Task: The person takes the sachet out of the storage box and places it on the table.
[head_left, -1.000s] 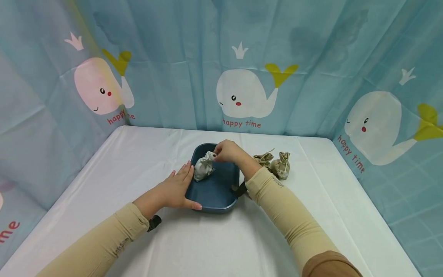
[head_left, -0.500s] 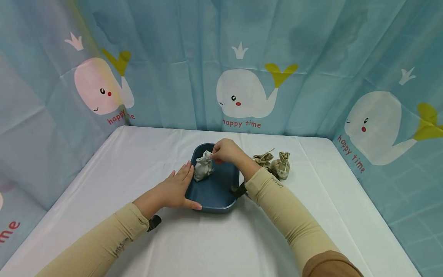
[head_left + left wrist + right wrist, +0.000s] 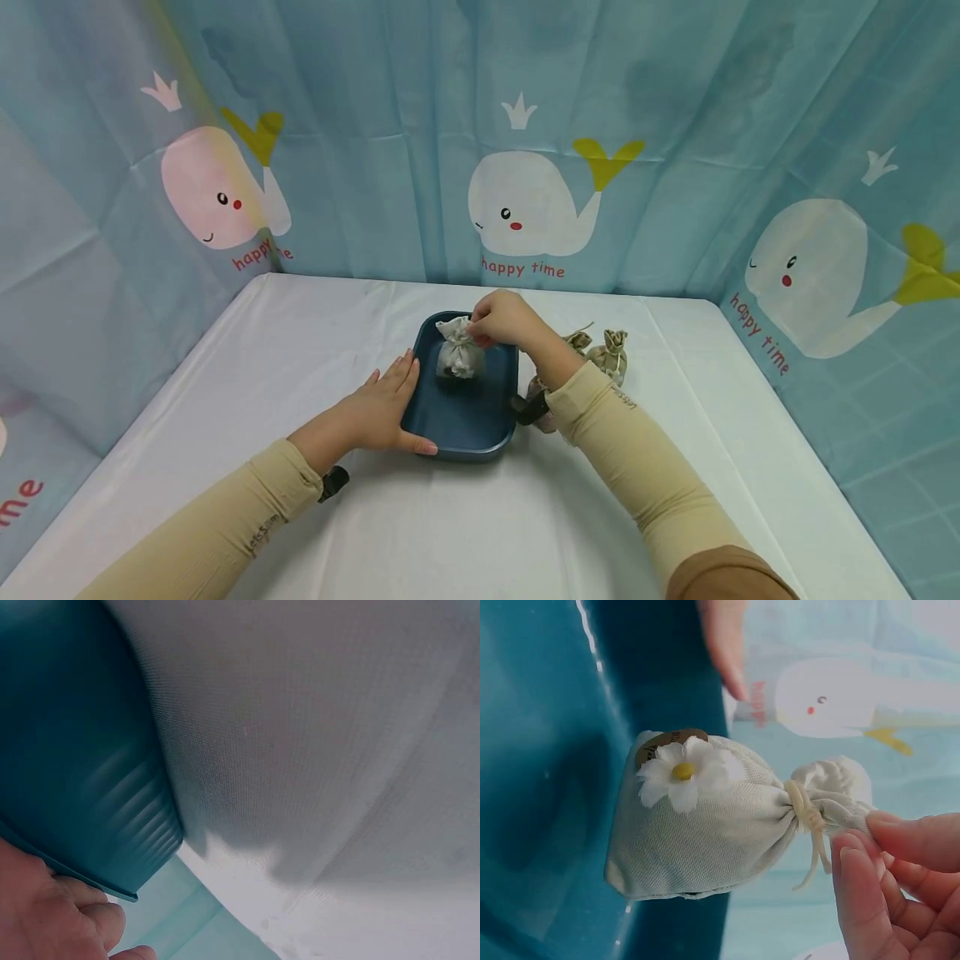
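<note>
A pale drawstring pouch point(image 3: 705, 825) with a white cloth flower and a brown tag hangs by its gathered neck from my right hand point(image 3: 510, 319). Thumb and fingers pinch the cloth just past the tied cord. In the head view the pouch point(image 3: 460, 354) is over the far part of a dark blue rectangular tub point(image 3: 467, 450). My left hand point(image 3: 382, 408) lies along the tub's left side with straight fingers, the thumb at the near left corner. In the left wrist view, the fingers point(image 3: 67, 919) touch the tub's rim point(image 3: 105, 889).
Right of the tub lie an olive pouch point(image 3: 579, 340), partly hidden, and a tan pouch point(image 3: 609, 358). Another small bundle point(image 3: 546, 421) shows under the right wrist. A white cloth point(image 3: 315, 333) covers the table; a blue whale-print curtain point(image 3: 360, 167) surrounds it.
My right hand has moved slightly right and up with the pouch, which went from leaning at the tub's left wall to hanging upright. The left hand has stayed in place.
</note>
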Motion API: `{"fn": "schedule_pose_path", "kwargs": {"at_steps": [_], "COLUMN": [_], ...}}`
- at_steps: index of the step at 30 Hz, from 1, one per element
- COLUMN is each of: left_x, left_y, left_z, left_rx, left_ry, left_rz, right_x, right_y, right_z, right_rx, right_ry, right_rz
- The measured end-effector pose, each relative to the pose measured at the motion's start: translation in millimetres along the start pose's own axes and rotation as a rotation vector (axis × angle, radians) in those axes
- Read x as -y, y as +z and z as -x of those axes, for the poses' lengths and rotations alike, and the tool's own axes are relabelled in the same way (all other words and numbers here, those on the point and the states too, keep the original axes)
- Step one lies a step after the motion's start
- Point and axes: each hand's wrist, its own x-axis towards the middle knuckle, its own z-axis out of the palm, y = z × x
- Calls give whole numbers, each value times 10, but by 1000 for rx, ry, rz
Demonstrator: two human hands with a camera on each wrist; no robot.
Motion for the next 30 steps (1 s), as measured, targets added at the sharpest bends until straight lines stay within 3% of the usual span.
{"fn": "schedule_pose_path", "kwargs": {"at_steps": [13, 30], "left_x": [13, 6], "left_y": [10, 9], "left_z": [-8, 1], "left_rx": [0, -4], "left_ry": [3, 7], "left_rz": [2, 7], "right_x": [54, 63], "right_y": [-305, -731], "right_z": [201, 653], "right_rx": [-39, -195], "right_ry": [5, -63], "right_rz": [-89, -166]}}
